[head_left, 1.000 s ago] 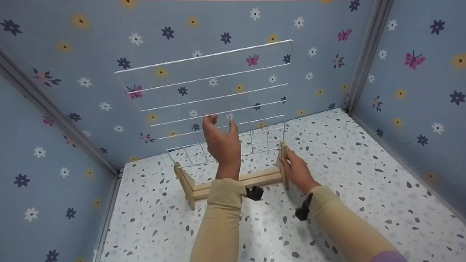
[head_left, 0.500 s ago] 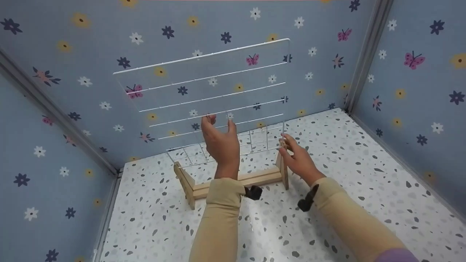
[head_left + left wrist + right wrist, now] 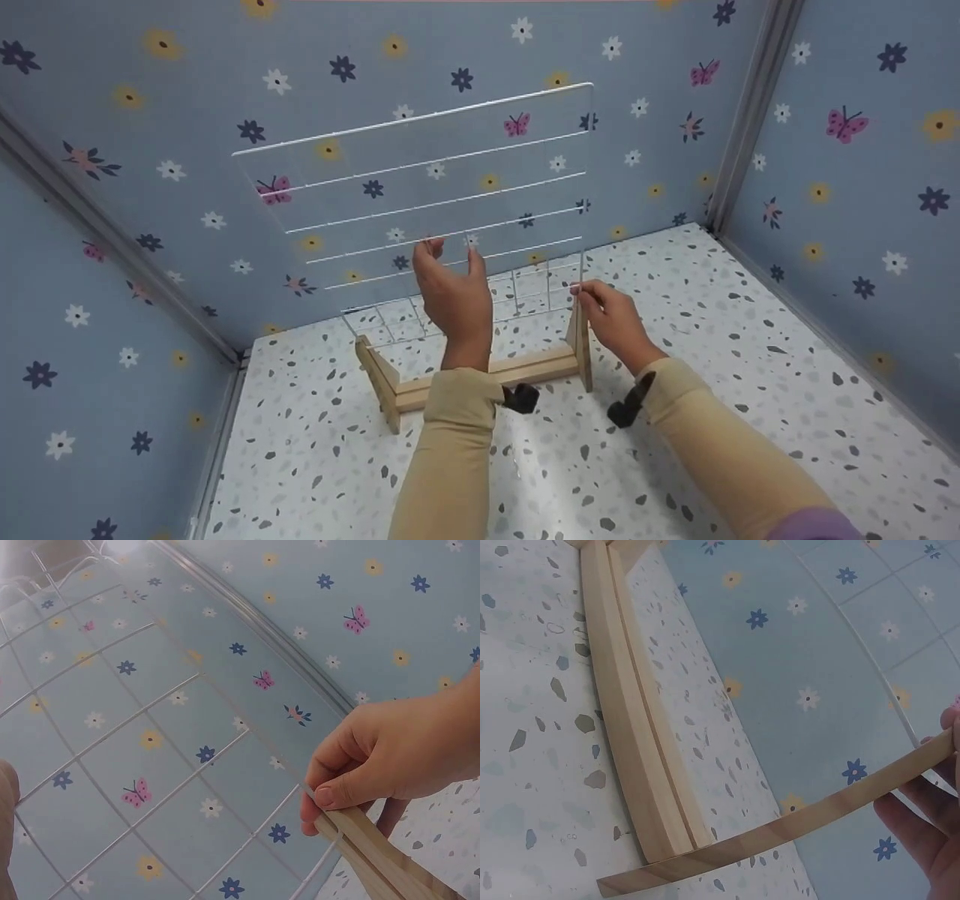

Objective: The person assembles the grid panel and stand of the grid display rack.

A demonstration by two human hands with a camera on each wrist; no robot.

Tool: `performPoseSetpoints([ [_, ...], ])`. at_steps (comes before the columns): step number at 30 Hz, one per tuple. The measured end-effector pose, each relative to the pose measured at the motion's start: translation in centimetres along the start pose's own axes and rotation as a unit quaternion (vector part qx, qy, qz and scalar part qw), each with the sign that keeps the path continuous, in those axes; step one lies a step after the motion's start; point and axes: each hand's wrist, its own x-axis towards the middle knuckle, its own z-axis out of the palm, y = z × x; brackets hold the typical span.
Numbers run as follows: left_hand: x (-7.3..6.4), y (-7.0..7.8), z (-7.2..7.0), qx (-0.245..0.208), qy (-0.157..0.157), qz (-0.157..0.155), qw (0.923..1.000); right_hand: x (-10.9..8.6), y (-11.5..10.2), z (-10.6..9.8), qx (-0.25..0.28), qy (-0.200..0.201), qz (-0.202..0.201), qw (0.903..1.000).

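Observation:
A white wire grid rack (image 3: 450,199) stands tilted back on a light wooden stand (image 3: 540,367), its lower part meeting the tops of two wooden uprights. My left hand (image 3: 456,300) holds the grid near its middle, with fingertips up at a crosswire; in the left wrist view only a bit of that hand (image 3: 7,795) shows at the left edge. At the right upright (image 3: 802,821), my right hand (image 3: 611,319) pinches the side wire right at the top of the wood. The left wrist view shows its thumb (image 3: 341,793) and fingers around that wire.
The stand rests on a white speckled tabletop (image 3: 315,450). Blue flowered panels (image 3: 660,45) rise behind and on both sides, joined by grey metal corner strips (image 3: 754,120). The upper grid stands in front of the back panel.
My right hand first gripped the right upright's top, then loosened and shifted up a little, and now pinches the side wire there. My left hand stays on the grid, which has shifted slightly left.

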Motion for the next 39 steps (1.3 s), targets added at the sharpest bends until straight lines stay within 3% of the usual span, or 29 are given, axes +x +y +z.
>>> performPoseSetpoints([
  [8, 0.0, -0.2, 0.1, 0.001, -0.005, -0.009, 0.9999, 0.0, -0.3, 0.3, -0.01, 0.009, 0.026, 0.9996],
  [26, -0.5, -1.2, 0.4, 0.006, -0.009, -0.004, 0.9999, -0.1, -0.4, 0.6, -0.014, 0.003, 0.039, 0.9991],
  [34, -0.6, -1.4, 0.4, 0.012, -0.017, -0.012, 0.9997, -0.1, -0.3, 0.6, -0.017, 0.004, 0.038, 0.9991],
  [39, -0.7, -1.5, 0.5, 0.011, -0.019, -0.016, 0.9996, -0.1, -0.2, 0.6, -0.025, 0.01, 0.018, 0.9995],
])
